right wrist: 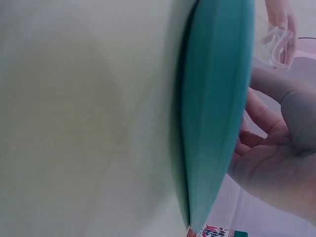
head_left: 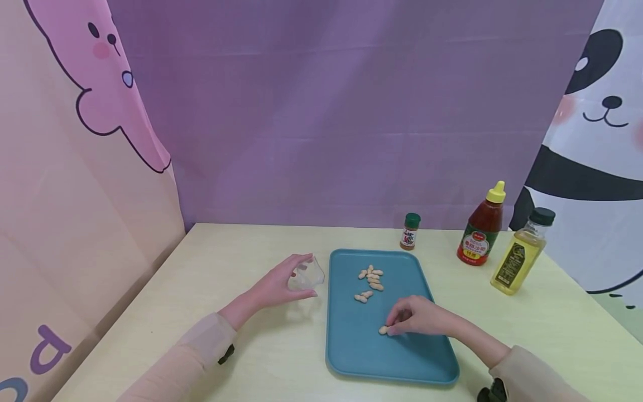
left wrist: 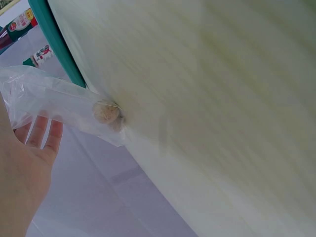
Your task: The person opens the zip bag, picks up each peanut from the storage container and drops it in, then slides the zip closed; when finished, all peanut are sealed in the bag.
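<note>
A clear plastic bag (head_left: 310, 275) is held by my left hand (head_left: 281, 282), with the thumb and fingers spread at its mouth, left of the tray. In the left wrist view a peanut or two (left wrist: 105, 112) lie at the bottom of the bag. Over the front part of the blue tray (head_left: 351, 357), my right hand (head_left: 422, 317) pinches a peanut (head_left: 383, 330) between thumb and fingers. Several more peanuts (head_left: 374, 280) lie farther back on the tray in two loose groups. In the right wrist view the tray's rim hides the right fingertips.
Behind the tray stands a small green-capped spice jar (head_left: 410, 231). To the right are a red sauce bottle (head_left: 481, 229) with a yellow cap and a bottle of yellow oil (head_left: 519, 257). Cloth backdrops border the pale table (head_left: 241, 245) at the back and sides.
</note>
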Motion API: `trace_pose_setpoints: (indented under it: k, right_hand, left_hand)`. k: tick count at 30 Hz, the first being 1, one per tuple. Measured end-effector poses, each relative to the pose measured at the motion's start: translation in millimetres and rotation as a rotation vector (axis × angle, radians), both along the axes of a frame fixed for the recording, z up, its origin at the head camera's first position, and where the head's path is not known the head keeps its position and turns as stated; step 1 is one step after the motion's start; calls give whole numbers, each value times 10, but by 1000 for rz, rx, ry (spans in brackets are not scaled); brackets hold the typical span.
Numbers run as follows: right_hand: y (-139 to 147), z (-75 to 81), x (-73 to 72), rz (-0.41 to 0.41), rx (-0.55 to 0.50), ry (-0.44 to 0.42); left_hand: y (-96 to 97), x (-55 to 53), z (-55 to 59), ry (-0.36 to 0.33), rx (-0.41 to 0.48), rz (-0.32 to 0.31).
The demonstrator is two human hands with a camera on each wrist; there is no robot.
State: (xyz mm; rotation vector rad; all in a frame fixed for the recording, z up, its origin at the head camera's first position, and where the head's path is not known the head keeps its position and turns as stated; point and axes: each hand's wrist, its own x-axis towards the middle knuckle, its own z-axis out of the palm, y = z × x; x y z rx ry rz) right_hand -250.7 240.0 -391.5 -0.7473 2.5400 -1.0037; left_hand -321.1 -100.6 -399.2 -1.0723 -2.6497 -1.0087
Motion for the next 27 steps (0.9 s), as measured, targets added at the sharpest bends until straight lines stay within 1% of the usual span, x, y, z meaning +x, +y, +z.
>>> trace_pose_setpoints:
  k: [4, 7, 12, 15, 19, 23, 27]
  right_hand:
    - [-1, 9, -2, 4, 15, 12]
    - [3, 28, -8, -2, 25, 15]
    - [-17, 107, -38, -27, 25, 40]
    - [-53, 177, -72, -31, 15, 84]
    - [-138, 259, -130, -39, 8, 175]
    - [-266, 305, -188, -54, 3, 240]
    - [-409, 345, -238, -56, -17, 255]
  left_hand:
    - [-6, -3, 0, -8, 4, 3]
    - [-7, -8, -5, 0, 15, -3]
    - [-4, -16, -13, 16, 25, -14]
    - [-6, -17, -14, 12, 26, -14]
    - [-12, -12, -8, 5, 28, -14]
    - [-13, -12, -5, -4, 20, -10]
    - [-7, -27, -22, 2, 12, -8]
